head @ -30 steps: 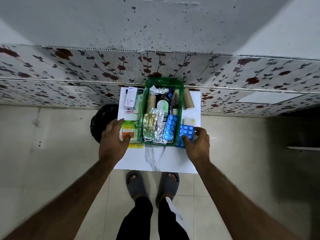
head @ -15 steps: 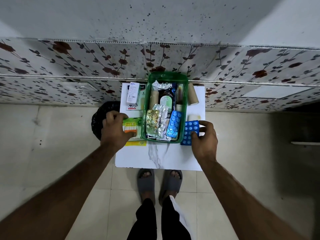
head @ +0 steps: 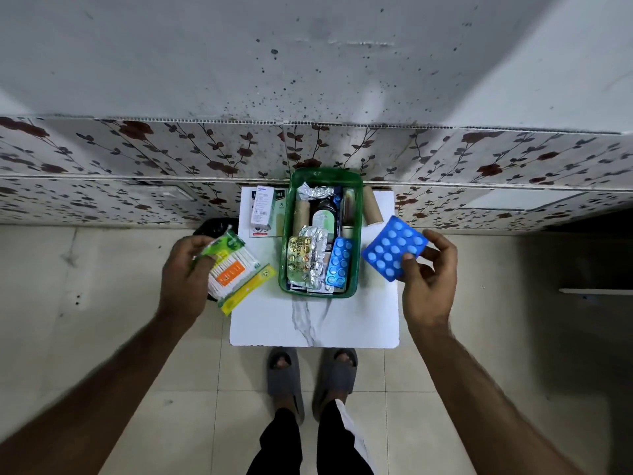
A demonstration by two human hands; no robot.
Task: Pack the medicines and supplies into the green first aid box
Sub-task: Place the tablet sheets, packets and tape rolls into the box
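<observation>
Table [head: 313, 325]; hands [head: 186, 272] apparently gripping packs [head: 394, 252].

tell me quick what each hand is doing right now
Left hand: closed on the cotton swab packet, lifted beside the green box.
Right hand: closed on the blue blister pack.

I have one head-worn wide-angle view only, looking steeply down from standing height onto the small white table [head: 313, 323]; wall beyond it, floor and feet beneath.
</observation>
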